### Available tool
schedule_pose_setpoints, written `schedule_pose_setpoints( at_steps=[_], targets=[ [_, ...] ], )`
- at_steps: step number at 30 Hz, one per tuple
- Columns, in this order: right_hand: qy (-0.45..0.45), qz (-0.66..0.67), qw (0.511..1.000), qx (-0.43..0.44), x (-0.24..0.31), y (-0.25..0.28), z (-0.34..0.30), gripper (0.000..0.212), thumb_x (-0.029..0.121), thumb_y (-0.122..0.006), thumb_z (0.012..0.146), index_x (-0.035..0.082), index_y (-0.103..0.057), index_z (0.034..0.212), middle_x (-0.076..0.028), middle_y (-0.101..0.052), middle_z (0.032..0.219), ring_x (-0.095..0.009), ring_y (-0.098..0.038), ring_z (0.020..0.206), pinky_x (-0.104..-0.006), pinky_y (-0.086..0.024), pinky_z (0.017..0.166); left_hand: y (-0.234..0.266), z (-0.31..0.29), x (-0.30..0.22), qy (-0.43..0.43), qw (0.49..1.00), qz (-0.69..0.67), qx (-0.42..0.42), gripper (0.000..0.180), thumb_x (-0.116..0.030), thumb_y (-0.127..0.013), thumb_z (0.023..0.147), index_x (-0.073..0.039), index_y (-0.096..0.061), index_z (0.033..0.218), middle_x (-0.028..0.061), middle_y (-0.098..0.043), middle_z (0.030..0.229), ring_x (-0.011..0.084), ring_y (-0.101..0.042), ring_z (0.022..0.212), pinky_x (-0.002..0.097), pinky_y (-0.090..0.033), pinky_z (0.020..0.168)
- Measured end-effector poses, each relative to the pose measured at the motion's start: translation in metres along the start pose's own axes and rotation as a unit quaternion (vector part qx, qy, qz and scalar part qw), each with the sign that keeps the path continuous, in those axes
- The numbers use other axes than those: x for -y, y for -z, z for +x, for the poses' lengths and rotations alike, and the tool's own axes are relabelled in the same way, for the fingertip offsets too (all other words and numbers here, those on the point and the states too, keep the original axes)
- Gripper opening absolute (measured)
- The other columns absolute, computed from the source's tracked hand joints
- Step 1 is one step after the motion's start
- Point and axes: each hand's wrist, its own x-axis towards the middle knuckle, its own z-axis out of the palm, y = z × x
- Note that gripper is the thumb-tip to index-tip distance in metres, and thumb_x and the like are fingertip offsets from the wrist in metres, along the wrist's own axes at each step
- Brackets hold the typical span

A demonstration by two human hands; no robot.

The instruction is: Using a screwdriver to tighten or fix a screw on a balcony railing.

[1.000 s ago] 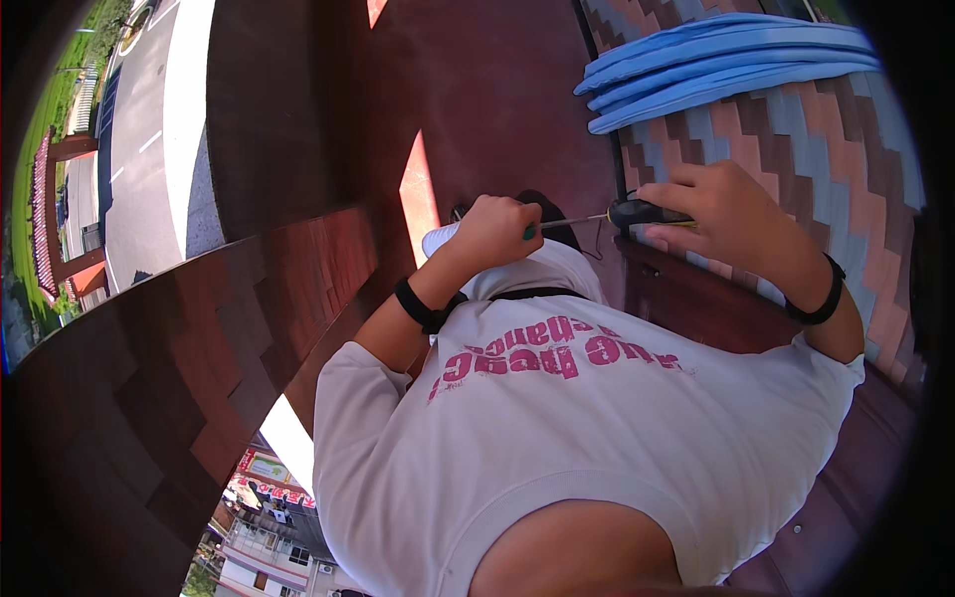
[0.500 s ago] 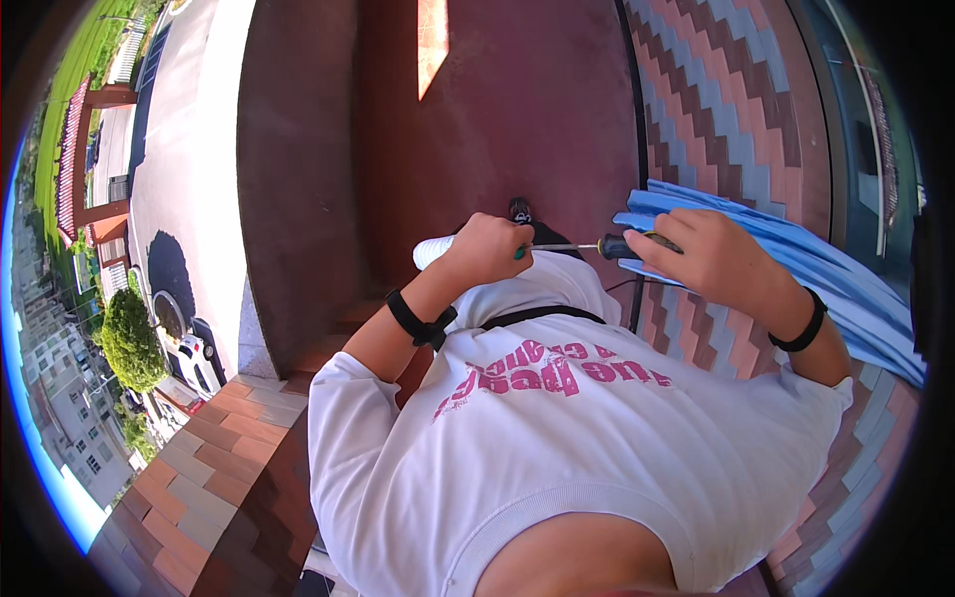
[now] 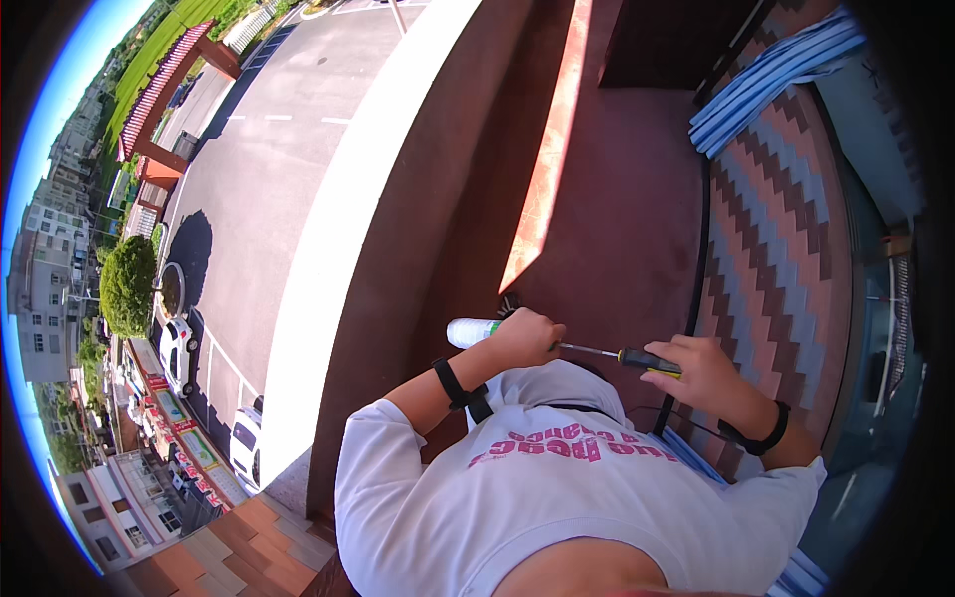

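Observation:
In my right hand (image 3: 704,376) I grip a screwdriver (image 3: 642,359) by its dark handle, which has yellow on it. Its thin metal shaft points left and reaches my left hand (image 3: 524,338). The left fingers are wrapped round a white cylindrical thing (image 3: 470,331) with a green part; its rounded end sticks out to the left of the fist. Where the screwdriver's tip ends is hidden by the left fingers. Both hands are in front of my waist, a short way apart. A black band circles each wrist.
To the left runs a wall with a sunlit top (image 3: 323,269), and beyond it a paved yard with parked white cars (image 3: 177,355). Blue striped curtains (image 3: 771,85) hang by the tiled wall (image 3: 771,234) at right. A dark panel (image 3: 662,45) stands ahead.
The view has turned, showing more of the yard and the dark panel ahead. Both hands appear lower in the picture, with the screwdriver and the white cylindrical thing still gripped.

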Motion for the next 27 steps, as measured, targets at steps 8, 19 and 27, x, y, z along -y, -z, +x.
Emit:
schedule_pose_setpoints(
  at_steps=[8, 19, 27],
  targets=[
    [0.13, -0.134, 0.982, -0.023, -0.047, 0.063, 0.123, 0.046, 0.023, -0.08, 0.077, 0.003, -0.063, 0.115, -0.01, -0.058, 0.078, -0.025, -0.06, 0.058, -0.035, -0.049, 0.051, 0.088, 0.075, 0.098, 0.009, 1.0, -0.01, -0.027, 0.02, -0.024, -0.066, 0.074, -0.005, -0.064, 0.078, 0.0128, -0.063, 0.064, 0.0315, -0.065, 0.063, 0.0436, -0.051, 0.06],
    [-0.272, 0.265, 0.922, 0.075, -0.128, 0.175, 0.302, 0.023, 0.017, -0.067, 0.091, -0.005, -0.069, 0.099, -0.002, -0.062, 0.065, -0.008, -0.057, 0.056, -0.0239, -0.044, 0.052, 0.179, 0.21, 0.209, 0.003, 0.997, 0.077, -0.024, 0.021, -0.026, -0.068, 0.072, -0.007, -0.061, 0.076, 0.0115, -0.059, 0.059, 0.0312, -0.063, 0.056, 0.0432, -0.05, 0.054],
    [-0.083, 0.107, 0.991, -0.02, -0.166, 0.284, 0.403, 0.035, 0.004, -0.068, 0.083, -0.001, -0.051, 0.112, -0.012, -0.059, 0.083, -0.023, -0.06, 0.072, -0.0343, -0.047, 0.064, 0.248, 0.323, 0.284, 0.073, 0.989, -0.063, -0.11, 0.02, -0.024, -0.069, 0.073, -0.006, -0.062, 0.079, 0.0146, -0.063, 0.066, 0.0354, -0.065, 0.066, 0.0433, -0.052, 0.06]
  ],
)
